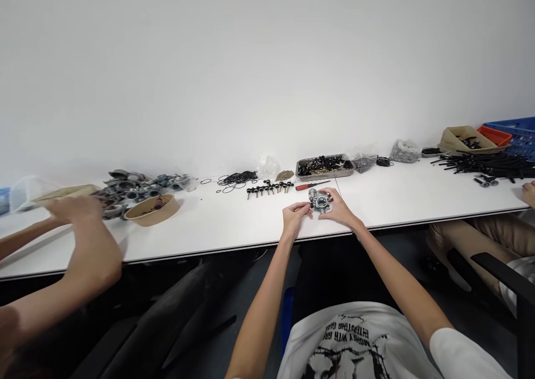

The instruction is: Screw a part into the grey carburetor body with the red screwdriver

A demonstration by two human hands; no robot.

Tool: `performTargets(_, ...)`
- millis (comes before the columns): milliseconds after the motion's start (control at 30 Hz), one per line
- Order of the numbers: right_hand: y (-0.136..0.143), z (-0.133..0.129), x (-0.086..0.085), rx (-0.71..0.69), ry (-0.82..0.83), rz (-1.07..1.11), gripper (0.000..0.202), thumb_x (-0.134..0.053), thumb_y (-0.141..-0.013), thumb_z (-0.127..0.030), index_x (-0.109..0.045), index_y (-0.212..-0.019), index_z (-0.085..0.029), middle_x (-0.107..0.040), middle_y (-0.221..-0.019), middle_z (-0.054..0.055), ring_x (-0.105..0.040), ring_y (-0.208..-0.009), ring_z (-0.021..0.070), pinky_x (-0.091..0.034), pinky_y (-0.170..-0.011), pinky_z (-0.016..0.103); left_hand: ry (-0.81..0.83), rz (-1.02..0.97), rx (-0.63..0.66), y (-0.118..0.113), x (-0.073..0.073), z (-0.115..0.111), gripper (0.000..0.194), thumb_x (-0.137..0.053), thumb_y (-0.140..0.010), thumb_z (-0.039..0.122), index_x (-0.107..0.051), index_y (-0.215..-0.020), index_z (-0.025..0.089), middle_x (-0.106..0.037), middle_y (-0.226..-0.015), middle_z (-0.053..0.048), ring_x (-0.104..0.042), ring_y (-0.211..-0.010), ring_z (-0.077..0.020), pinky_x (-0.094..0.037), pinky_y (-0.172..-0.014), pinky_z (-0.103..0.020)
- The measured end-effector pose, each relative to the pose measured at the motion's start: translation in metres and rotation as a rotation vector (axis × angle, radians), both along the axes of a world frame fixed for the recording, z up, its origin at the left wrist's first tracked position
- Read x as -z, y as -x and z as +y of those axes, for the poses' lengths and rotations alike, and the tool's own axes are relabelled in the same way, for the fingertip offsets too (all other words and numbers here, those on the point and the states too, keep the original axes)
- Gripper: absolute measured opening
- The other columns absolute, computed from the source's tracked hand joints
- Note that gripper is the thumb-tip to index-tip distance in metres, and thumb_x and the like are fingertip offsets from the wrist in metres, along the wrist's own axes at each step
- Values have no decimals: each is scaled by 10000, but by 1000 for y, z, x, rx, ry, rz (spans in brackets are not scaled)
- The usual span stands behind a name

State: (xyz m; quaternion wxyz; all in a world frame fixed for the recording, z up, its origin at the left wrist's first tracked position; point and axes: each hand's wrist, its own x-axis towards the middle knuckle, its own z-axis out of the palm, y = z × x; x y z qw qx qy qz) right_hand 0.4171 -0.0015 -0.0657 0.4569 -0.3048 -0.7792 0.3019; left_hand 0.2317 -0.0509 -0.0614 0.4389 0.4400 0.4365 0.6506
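Note:
A silver metal carburetor (321, 202) is held just above the white table near its front edge, its round bore facing me. My right hand (339, 209) wraps round its right side, thumb below and fingers on top. At the left side of the body, my left hand (296, 216) is closed in a pinch; its fingertips touch a small dark part there, too small to make out. Just behind lies a screwdriver (304, 187) with a red and black handle. Left of it stand several black-headed brass screws (267, 189) in rough rows.
Behind are a metal tray (351, 173) of black and brass parts, a pile of brass bits (285, 175) and black rubber rings (238, 178). Leftward, a co-worker's arm (83, 245) reaches over carburetor bodies beside a tan bowl (144, 220). Black hoses (485, 163) lie right, near another person's hand.

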Motion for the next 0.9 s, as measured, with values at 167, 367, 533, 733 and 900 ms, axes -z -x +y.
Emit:
performTargets(167, 1, -1, -1, 20, -6, -8, 838, -894, -582, -236, -531, -1337, -229, -517, -1379, 118, -497, -1288, 311, -426, -1071, 451, -6, 15, -30, -3, -3, -3, 391, -856, -585, 415, -738, -770, 91, -677, -570, -58, -613, -505, -162, -511, -590, -314)
performTargets(367, 2, -2, -2, 42, 31, -10, 832, -884, -577, -209, -523, -1327, -213, -509, -1399, 123, -507, -1267, 295, -449, -1025, 416, -14, 59, -41, -6, -6, -3, 423, -827, -613, 458, -729, -784, 83, -664, -553, -52, -591, -481, -149, -501, -563, -302)
performTargets(533, 1, -4, -3, 61, 98, -8, 841, -869, -603, -239, -491, -1354, -230, -500, -1431, 117, -523, -1237, 277, -474, -964, 379, 0, 120, 4, -7, -6, -2, 443, -768, -666, 454, -709, -886, 73, -661, -593, -44, -590, -483, -146, -503, -523, -298)
performTargets(733, 4, -11, -8, 98, 249, -27, 862, -857, -641, -315, -449, -1395, -222, -501, -1449, 128, -565, -1125, 250, -493, -913, 366, 77, 290, 102, 6, -10, 2, 416, -656, -756, 308, -667, -1091, 61, -676, -686, -42, -582, -475, -120, -468, -462, -254)
performTargets(900, 1, -10, -21, 17, 366, -103, 918, -846, -683, -415, -385, -1456, -235, -404, -1530, 155, -569, -1133, 255, -512, -916, 383, 98, 559, 76, 38, -28, 27, 290, -565, -793, 185, -690, -1040, 99, -693, -758, -57, -609, -533, -134, -475, -486, -254)
